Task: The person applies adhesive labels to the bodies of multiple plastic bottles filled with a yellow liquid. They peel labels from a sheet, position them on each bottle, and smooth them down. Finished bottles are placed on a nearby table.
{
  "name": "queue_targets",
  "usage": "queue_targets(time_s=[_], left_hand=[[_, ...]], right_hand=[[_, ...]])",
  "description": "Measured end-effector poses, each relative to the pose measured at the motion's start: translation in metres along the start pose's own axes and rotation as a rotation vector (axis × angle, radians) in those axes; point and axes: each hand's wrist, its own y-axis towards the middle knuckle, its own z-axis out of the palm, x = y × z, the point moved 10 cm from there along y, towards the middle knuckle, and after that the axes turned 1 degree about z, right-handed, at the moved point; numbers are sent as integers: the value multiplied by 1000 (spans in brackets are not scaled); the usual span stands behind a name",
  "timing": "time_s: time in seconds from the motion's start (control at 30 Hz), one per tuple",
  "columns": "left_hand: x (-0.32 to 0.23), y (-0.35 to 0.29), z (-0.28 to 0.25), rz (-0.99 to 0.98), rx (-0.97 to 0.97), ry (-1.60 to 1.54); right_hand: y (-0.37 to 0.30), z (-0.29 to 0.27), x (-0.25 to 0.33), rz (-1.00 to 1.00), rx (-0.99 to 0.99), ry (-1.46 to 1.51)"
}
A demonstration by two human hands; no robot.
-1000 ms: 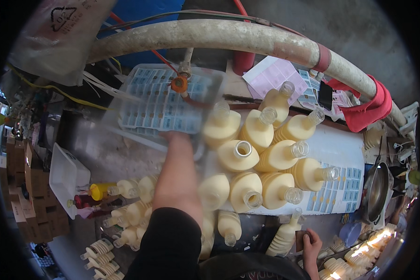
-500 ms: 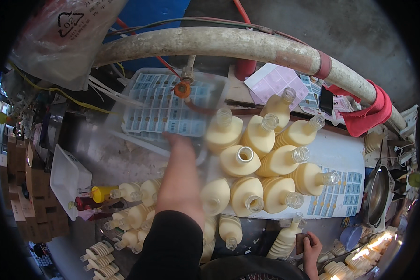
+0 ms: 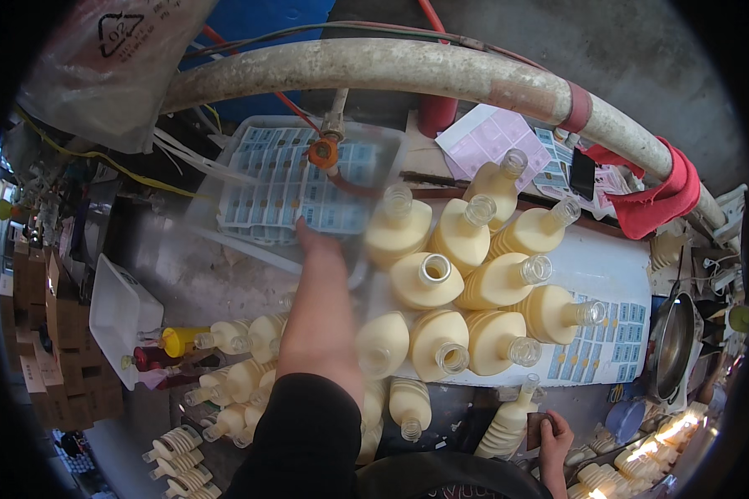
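Reaching forward with the left hand (image 3: 316, 239) to the near edge of the blue-and-white label sheets (image 3: 262, 195), with one digit plainly in sight; cannot tell how far open the others are, nor whether gripping or merely touching a sheet. Pinching a small dark brown piece (image 3: 536, 428) in the curled fingers of the right hand (image 3: 556, 442). Stretching the left forearm (image 3: 318, 328) bare and nearly straight out of a black sleeve (image 3: 304, 441); holding the right hand low, with the wrist below the fingers. Can see the label sheets in a translucent tub (image 3: 262, 254), beyond and left of the left fingers; clustered cream-yellow bottles (image 3: 495, 283) to their right; and a ribbed cream-yellow bottle (image 3: 501, 428) just left of the right fingers.
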Motion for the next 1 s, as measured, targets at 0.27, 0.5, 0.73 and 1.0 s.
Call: queue_targets(time_s=[0.27,0.5,0.73,1.0], left_hand=[[17,9,-3,-132,-22,29],[20,26,0,-121,22,-21],[9,5,21,-139,35,63],[0,0,26,-84,-72,116]], right_hand=[[1,2,3,-8,5,0],[1,2,3,-24,1,-17],[3,2,-4,-9,12,38],[5,1,3,-41,-6,-59]])
